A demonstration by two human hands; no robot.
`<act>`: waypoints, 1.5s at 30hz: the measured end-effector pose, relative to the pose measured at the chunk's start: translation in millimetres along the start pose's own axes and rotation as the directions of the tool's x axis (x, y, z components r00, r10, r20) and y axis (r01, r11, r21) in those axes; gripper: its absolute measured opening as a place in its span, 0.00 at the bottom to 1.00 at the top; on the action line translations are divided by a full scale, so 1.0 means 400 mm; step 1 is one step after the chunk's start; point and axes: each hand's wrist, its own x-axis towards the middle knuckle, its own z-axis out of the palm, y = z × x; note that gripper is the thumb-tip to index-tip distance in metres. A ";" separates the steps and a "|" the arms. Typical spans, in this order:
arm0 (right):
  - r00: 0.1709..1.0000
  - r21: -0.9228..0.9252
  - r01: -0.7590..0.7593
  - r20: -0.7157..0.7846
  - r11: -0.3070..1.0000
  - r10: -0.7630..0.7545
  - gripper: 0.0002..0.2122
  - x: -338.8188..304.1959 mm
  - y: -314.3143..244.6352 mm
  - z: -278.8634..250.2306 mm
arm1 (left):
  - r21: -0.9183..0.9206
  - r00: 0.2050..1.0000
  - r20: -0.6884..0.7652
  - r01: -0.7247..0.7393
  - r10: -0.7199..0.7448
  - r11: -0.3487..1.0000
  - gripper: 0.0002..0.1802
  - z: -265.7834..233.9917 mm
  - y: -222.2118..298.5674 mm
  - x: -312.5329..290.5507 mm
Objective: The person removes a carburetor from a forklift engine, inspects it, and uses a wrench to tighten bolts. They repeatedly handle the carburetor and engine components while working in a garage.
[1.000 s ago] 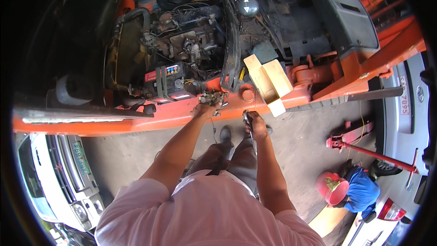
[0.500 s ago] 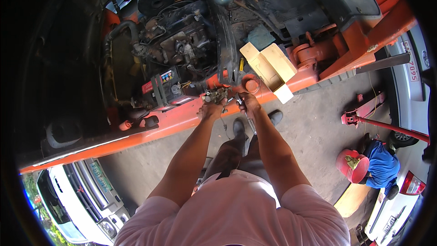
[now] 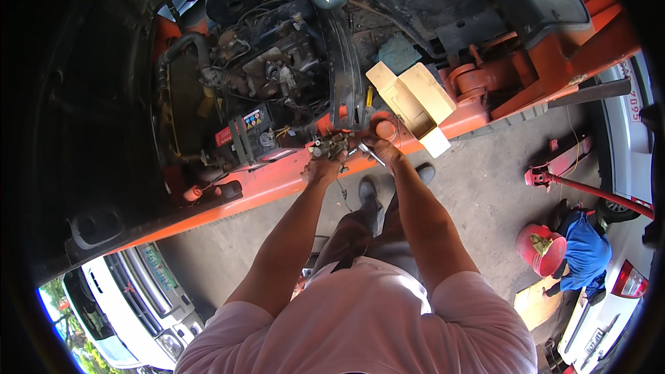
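My left hand (image 3: pixel 324 167) is closed around a small metal part with fittings (image 3: pixel 331 145), looking like a carburetor, above the orange side edge of the machine. A thin cable or wire (image 3: pixel 343 194) hangs below it. My right hand (image 3: pixel 386 152) grips a shiny ratchet wrench (image 3: pixel 373 155), whose head end is at the right side of the part. Fingers partly cover where wrench and part meet, so the exact contact cannot be seen.
An opened cardboard box (image 3: pixel 415 107) rests on the orange frame beside a yellow-handled tool (image 3: pixel 369 95). Left of my hands are a battery (image 3: pixel 253 137) and an exposed engine (image 3: pixel 277 73). A red floor jack (image 3: pixel 561 166) and a person in blue by a red bucket (image 3: pixel 532 249) are at right.
The wrench handle has swung from pointing down toward my body to a shallower slant, with my right hand turning along. My left hand still holds the part; the view has shifted slightly.
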 end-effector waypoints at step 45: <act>0.911 -0.607 -0.109 -0.379 0.787 -0.166 0.17 -0.031 0.115 0.118 | 0.223 0.999 0.050 -0.016 0.005 0.975 0.62 -0.045 0.072 -0.016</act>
